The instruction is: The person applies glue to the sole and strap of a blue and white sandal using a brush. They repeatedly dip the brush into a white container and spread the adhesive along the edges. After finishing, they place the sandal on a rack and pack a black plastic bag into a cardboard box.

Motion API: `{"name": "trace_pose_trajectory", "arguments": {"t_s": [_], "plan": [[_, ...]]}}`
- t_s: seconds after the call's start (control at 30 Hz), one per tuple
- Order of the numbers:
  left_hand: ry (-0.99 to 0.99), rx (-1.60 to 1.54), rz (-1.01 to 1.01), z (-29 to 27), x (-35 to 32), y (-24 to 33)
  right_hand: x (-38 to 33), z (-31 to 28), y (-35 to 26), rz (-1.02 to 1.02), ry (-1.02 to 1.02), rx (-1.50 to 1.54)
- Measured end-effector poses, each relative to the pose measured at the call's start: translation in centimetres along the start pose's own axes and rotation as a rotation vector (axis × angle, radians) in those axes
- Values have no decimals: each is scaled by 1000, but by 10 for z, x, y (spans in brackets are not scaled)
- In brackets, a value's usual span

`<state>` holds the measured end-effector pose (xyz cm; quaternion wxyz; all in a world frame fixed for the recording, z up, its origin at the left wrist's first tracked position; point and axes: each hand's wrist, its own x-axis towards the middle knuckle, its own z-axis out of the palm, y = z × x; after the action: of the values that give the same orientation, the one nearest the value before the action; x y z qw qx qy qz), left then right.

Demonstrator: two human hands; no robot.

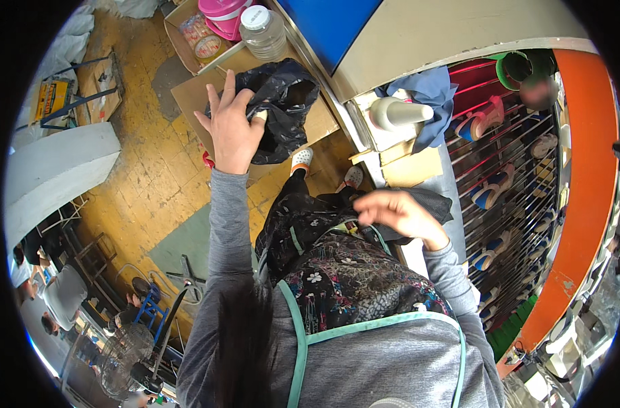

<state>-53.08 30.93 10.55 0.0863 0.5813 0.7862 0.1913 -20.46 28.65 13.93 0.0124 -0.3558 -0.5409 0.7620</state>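
My left hand (pixel 233 128) reaches forward with its fingers spread, its thumb side against a crumpled black plastic bag (pixel 293 112). The bag gapes at the top, and its dark inside does not show what it holds. Close to my thumb is a small pale patch that I cannot make out. My right hand (pixel 406 219) hovers in front of my waist, beside the patterned dark apron (pixel 364 272) with mint green edging. Its fingers are bent and smeared by motion, and nothing can be made out in them. Dark cloth (pixel 429 207) lies behind it.
Beyond the bag, a cardboard box (pixel 180 41) holds a clear jar (pixel 263 41) with a white lid and a pink container (pixel 221 15). On the right stand a grey cone-shaped object (pixel 398 113), blue cloth (pixel 432 92) and a rack of shoes (pixel 493 183) beside an orange panel (pixel 574 204).
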Motion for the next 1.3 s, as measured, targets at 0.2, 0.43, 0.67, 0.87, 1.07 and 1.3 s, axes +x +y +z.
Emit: {"name": "trace_pose_trajectory", "arguments": {"t_s": [0.2, 0.43, 0.67, 0.87, 1.07, 1.3], "plan": [[-149, -188, -77, -3, -4, -7, 108, 27, -46, -427, 462, -476], [-524, -1119, -237, -46, -2, -19, 170, 37, -46, -501, 656, -683], [-772, -1199, -6, -38, -6, -37, 192, 22, -26, -408, 377, -792], [-577, -429, 9, -14, -26, -68, 209, 15, -25, -244, 683, 496], [-31, -217, 95, 98, -56, -23, 196, 39, -50, -46, 483, 778], [-2, -716, -156, 120, -56, -43, 139, 25, -74, -508, 97, 588]]}}
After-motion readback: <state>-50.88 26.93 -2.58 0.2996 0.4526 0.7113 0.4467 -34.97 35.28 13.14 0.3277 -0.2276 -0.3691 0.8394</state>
